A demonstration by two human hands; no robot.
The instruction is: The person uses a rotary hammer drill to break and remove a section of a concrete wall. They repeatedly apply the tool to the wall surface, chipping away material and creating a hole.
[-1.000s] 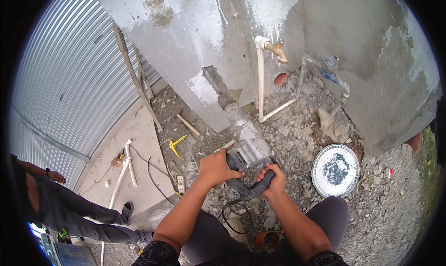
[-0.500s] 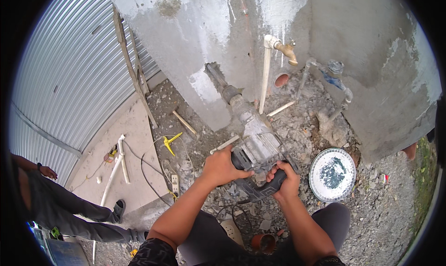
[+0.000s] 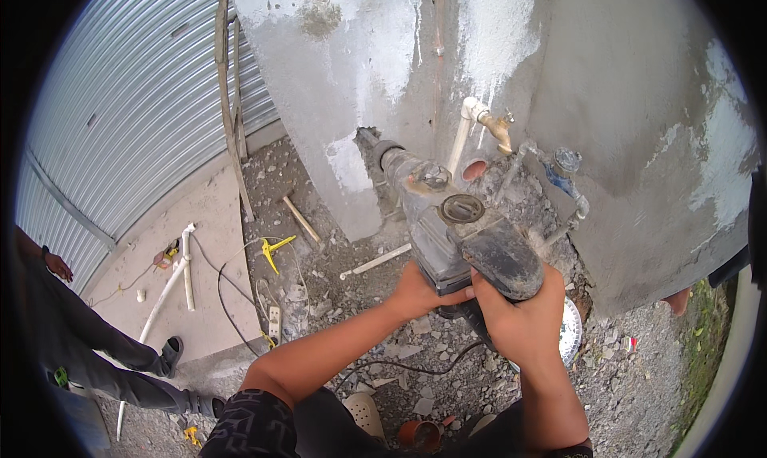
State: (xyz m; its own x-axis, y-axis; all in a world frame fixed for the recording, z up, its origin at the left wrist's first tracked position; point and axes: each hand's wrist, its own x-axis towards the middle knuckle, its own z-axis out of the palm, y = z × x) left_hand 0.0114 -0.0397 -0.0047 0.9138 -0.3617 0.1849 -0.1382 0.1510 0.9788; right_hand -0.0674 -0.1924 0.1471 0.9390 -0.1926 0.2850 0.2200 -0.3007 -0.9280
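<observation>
Nearest the camera, both bare forearms rise from the lower edge. The right hand (image 3: 523,318) has its grip closed around the rear handle of a heavy grey dust-caked electric rotary hammer drill (image 3: 455,234). The left hand (image 3: 417,292) has its grip closed on the left side of the drill body, just under the housing. A black power cord (image 3: 399,368) trails from the tool over the gravel ground (image 3: 631,394) toward the person's lap. A round white patterned plate (image 3: 570,334) peeks out just behind the right wrist, mostly hidden.

The drill is held up off the ground, angled away and to the left, with its bit tip (image 3: 367,134) touching the corner of the grey plastered concrete wall (image 3: 335,98), beside a pale chipped patch.

Step in hand, as judged: chiselling or drilling into the wall corner, low down. The next move likely calls for steady forward pressure from both hands, keeping the bit in line and clear of the plumbing nearby.

Just right of the bit stands a white plastic pipe with brass tap (image 3: 479,126); further right is a blue-handled valve assembly (image 3: 563,170). Left on the ground lie a yellow hand clamp (image 3: 272,246) and loose white pipe lengths (image 3: 172,278). Far left is a corrugated metal sheet wall (image 3: 128,114), and another person's legs (image 3: 88,354) stand at the edge.
</observation>
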